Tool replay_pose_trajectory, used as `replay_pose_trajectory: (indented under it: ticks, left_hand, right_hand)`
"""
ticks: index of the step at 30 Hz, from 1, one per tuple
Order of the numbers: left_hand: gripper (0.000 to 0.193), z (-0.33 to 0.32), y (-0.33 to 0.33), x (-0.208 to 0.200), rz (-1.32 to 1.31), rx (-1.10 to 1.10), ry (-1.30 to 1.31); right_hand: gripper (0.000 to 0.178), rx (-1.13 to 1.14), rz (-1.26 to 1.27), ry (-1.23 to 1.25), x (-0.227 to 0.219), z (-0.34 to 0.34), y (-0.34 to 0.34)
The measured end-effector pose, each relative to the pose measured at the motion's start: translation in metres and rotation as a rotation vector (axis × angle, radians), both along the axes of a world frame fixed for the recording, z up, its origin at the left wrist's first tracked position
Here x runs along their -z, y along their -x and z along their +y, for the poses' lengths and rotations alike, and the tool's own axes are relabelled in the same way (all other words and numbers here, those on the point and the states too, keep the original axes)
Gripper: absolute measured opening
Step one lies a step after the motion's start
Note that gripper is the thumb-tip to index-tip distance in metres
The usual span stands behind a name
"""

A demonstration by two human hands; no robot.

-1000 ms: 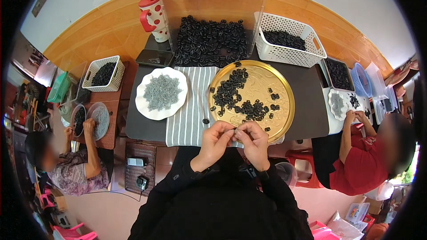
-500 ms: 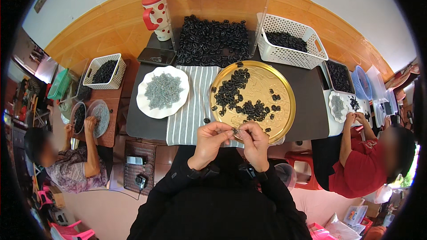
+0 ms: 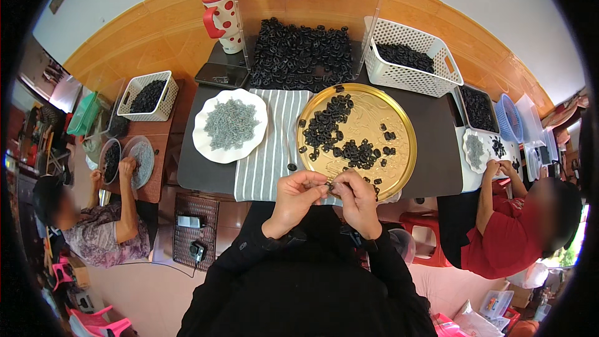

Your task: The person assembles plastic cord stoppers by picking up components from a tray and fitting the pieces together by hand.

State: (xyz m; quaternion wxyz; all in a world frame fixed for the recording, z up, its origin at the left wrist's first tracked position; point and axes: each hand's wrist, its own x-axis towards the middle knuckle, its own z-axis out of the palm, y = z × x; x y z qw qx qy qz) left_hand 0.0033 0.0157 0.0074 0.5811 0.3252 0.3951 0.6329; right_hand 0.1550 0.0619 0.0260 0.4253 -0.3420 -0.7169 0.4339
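Head view: steady the small dark piece point(image 3: 329, 185) your left hand point(image 3: 293, 198) and right hand point(image 3: 358, 202) pinch beside the round golden tray's point(image 3: 380, 109) near edge.

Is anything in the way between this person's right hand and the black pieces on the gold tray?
Nothing visible blocks it. The right hand is at the near edge of the gold tray, the black pieces just beyond. Both hands' fingertips meet at a small dark part.
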Motion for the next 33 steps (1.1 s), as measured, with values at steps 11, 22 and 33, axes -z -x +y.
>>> replay_pose_trajectory:
  ticks: [11,22,33]
  left_hand:
    - [0.017,-0.003,0.003,-0.001,0.018,0.006,-0.010]
    - [0.018,-0.013,0.001,0.004,0.074,-0.026,-0.046]
    - [0.023,-0.036,0.053,0.000,0.078,-0.237,-0.057]
  right_hand:
    - [0.009,-0.215,-0.220,-0.051,-0.007,0.008,-0.008]
    - [0.007,-0.261,-0.292,-0.087,-0.012,0.008,-0.006]
    - [0.007,0.078,-0.279,-0.340,-0.021,0.010,0.026]
